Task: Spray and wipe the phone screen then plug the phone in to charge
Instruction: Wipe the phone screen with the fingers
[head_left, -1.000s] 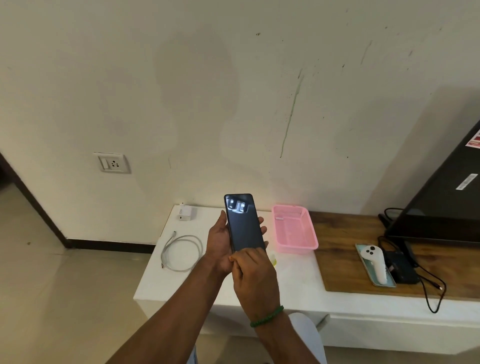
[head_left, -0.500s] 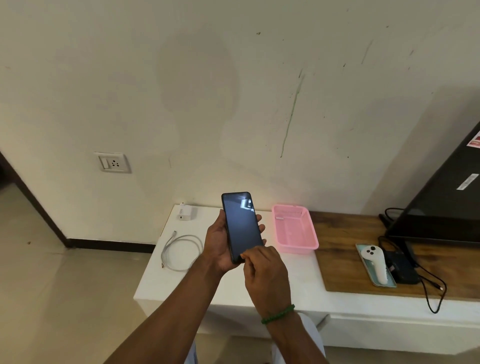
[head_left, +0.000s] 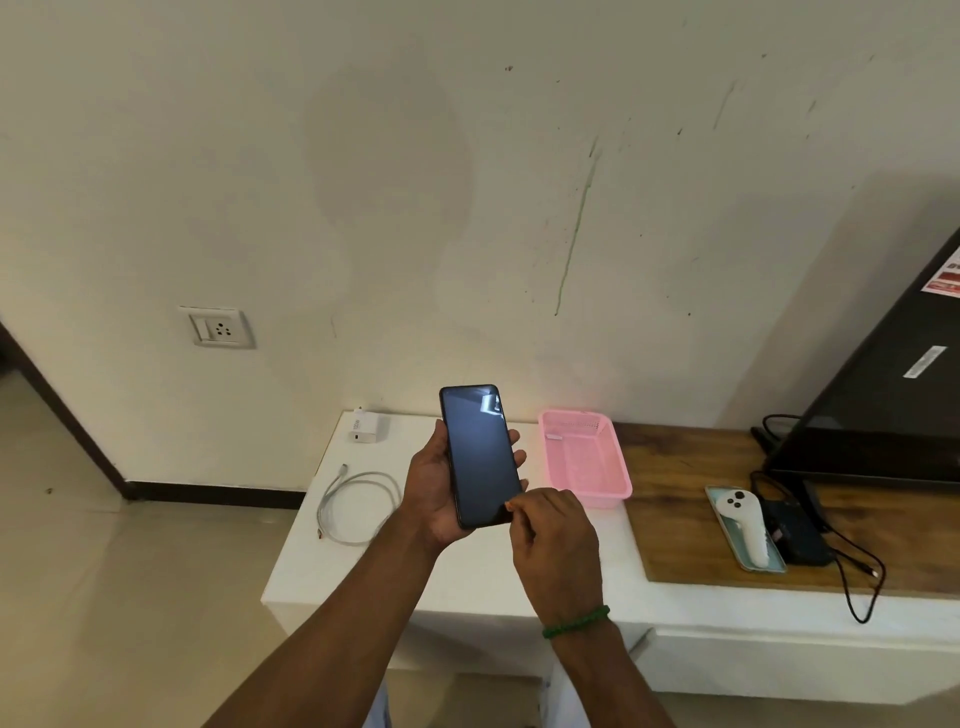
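A dark phone (head_left: 480, 452) stands upright above the white counter (head_left: 467, 577), its unlit screen facing me. My left hand (head_left: 434, 493) grips it from behind, thumb on the left edge and fingertips on the right edge. My right hand (head_left: 556, 540) is at the phone's lower right corner with curled fingers, and its fingertips touch that corner. A white charger brick (head_left: 366, 427) sits at the counter's back left. A coiled white cable (head_left: 356, 501) lies in front of it. A wall socket (head_left: 218, 327) is on the wall to the left.
A pink plastic basket (head_left: 584, 460) stands just right of the phone. Further right, a wooden board (head_left: 685, 519) carries a white controller (head_left: 740, 525) on a pale case, a dark box with black cables (head_left: 800, 535), and a black TV (head_left: 893, 405).
The phone has been turned over: its back with the camera faced me a second ago, and the screen faces me now. My right hand slid from below the phone to its lower right corner.
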